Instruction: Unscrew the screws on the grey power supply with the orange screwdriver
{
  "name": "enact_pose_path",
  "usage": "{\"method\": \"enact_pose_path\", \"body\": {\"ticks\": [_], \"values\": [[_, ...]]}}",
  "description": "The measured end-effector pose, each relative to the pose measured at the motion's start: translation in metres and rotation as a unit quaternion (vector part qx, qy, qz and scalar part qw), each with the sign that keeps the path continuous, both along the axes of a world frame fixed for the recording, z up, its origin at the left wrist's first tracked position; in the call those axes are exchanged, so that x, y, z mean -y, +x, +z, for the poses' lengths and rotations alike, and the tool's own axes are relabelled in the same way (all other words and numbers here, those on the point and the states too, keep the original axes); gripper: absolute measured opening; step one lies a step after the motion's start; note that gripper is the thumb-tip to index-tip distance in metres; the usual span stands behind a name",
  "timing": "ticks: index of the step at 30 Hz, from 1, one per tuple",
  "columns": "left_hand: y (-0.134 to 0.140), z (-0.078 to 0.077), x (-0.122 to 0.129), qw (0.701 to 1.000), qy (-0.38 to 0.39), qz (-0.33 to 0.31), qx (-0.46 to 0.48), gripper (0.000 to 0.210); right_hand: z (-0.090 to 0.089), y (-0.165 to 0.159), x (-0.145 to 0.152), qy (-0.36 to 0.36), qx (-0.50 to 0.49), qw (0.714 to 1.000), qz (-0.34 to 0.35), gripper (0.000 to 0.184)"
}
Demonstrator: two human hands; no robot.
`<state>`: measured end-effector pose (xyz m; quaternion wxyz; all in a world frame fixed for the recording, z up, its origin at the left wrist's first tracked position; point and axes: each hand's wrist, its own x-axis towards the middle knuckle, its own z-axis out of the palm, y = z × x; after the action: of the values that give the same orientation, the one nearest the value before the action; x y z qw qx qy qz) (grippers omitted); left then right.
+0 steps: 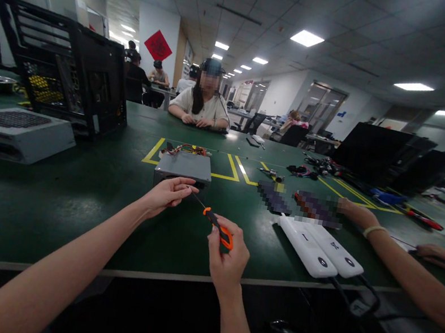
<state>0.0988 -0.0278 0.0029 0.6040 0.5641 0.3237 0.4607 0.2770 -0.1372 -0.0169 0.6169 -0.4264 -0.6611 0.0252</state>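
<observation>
My right hand (pixel 230 257) is wrapped round the handle of an orange and black screwdriver (pixel 218 226), whose thin shaft slants up and left. At the shaft's tip, the thumb and forefinger of my left hand (pixel 169 197) are pinched together; whatever they hold is too small to make out. Just beyond my left hand a grey metal computer power supply (pixel 185 164) rests on the green table, its front partly hidden by my fingers. A bundle of coloured cables (pixel 191 150) lies along its far edge.
To the left stand a black computer case (pixel 70 68) and another grey power supply (pixel 17 133). White power banks (pixel 318 247) with cables lie at right, near another person's arm (pixel 404 259). Opposite sits a person (pixel 204 100). Monitors (pixel 373 153) stand far right.
</observation>
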Motion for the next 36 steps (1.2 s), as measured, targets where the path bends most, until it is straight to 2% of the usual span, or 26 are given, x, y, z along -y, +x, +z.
{"method": "enact_pose_path", "body": {"ticks": [4,9,21,36], "values": [[0.0009,-0.002,0.0001,0.999,-0.019,-0.02,-0.037,0.044,0.0,-0.0001,-0.0003,-0.006,-0.022,0.999,-0.026,0.019],[0.0002,-0.0055,-0.0023,0.996,-0.032,-0.002,-0.082,0.034,0.0001,-0.0002,-0.0011,-0.016,-0.028,0.999,-0.043,0.019],[-0.0023,-0.0051,-0.003,0.999,-0.046,0.002,-0.019,0.032,-0.0006,-0.0001,-0.0013,-0.012,-0.002,1.0,-0.029,0.019],[-0.0031,-0.0058,-0.0037,0.999,-0.043,-0.004,-0.029,0.031,-0.0014,-0.001,-0.002,-0.015,-0.015,1.0,-0.001,0.019]]}}
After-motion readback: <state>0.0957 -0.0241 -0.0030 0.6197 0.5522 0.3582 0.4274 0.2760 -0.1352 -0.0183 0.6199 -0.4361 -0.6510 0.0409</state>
